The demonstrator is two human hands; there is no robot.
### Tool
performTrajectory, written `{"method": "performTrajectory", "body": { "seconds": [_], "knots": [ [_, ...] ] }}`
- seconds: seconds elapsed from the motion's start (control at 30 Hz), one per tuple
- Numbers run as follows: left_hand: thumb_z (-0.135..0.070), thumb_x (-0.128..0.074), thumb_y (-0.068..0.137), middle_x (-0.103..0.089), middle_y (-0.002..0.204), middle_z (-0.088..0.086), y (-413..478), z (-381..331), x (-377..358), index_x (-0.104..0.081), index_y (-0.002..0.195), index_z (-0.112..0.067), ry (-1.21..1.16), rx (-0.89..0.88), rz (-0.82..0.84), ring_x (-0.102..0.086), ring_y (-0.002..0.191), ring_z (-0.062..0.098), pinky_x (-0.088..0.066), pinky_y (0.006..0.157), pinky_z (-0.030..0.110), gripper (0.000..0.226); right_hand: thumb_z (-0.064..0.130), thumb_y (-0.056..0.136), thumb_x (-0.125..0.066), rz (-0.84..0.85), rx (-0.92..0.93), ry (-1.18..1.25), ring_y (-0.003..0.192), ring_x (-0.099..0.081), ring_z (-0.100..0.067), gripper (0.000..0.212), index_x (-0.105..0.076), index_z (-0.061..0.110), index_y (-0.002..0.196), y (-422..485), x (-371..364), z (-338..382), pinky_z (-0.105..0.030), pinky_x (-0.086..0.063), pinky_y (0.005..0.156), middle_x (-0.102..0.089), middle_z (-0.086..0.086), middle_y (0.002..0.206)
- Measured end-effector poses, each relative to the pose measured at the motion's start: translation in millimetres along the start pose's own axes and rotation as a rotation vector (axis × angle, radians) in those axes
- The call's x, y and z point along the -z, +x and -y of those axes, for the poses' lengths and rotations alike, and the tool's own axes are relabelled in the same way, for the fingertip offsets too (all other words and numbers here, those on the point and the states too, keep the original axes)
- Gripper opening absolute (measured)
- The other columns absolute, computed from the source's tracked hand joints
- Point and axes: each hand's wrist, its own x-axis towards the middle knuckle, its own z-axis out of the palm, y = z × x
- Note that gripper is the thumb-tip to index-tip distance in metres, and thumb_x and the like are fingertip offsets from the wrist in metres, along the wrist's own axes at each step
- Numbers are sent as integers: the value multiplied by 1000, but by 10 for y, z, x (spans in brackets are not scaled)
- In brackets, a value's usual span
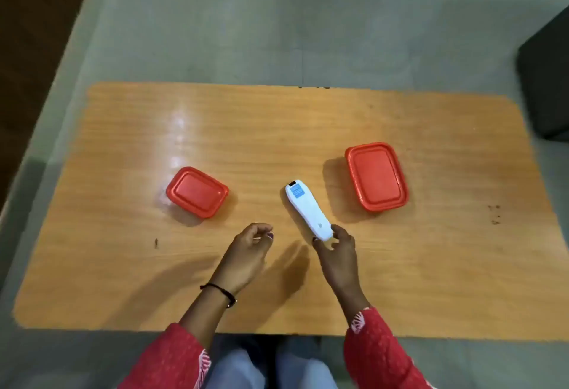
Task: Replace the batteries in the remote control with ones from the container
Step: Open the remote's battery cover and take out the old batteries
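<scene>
A white remote control [308, 210] lies back side up on the wooden table [123, 265], with a blue label near its far end. My right hand [337, 247] grips its near end between thumb and fingers. To the left of the remote hovers my left hand [249, 247], fingers loosely curled, holding nothing. A small container with a red lid [197, 191] sits at the left of the remote. A larger container with a red lid [376, 176] sits at the right. Both lids are on, so their contents are hidden.
The table's near edge runs just in front of my red sleeves and my lap. A dark object [546, 80] stands on the grey floor past the table's right end. Small dark marks [494, 214] dot the table at the right.
</scene>
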Motion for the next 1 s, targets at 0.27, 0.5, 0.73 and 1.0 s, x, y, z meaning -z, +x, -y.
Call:
{"method": "performTrajectory", "body": {
  "seconds": [0.27,0.5,0.73,1.0],
  "knots": [
    [-20,-47,95,-60,114,-9,605,731,-320,-57,113,-26,-166,-159,27,-55,109,5,-43,95,28,21,27,79,-67,-335,361,-346,119,-39,-28,63,-43,20,136,633,-621,-475,-42,-33,93,-50,-4,132],
    [-11,-44,96,-61,112,5,274,1283,-483,-53,116,-18,-374,-299,24,-60,100,19,-47,82,27,23,22,78,-71,-354,473,182,105,-43,-20,50,-55,19,125,-56,-801,-854,-31,-39,88,-55,-3,114],
    [-13,-45,96,-68,104,9,-683,1560,-604,-52,125,-16,-670,-393,250,-67,86,16,-56,72,24,30,21,81,-71,-155,502,487,105,-56,-2,46,-54,23,123,-1378,-803,-1229,-9,-48,80,-54,6,115],
    [-7,-45,94,-72,99,8,-968,1772,-417,-57,114,-15,-994,-461,358,-71,85,18,-59,69,29,25,14,82,-70,169,623,472,103,-61,-10,49,-55,23,128,-1712,-542,-1399,-27,-57,73,-59,3,122]
  ]
}}
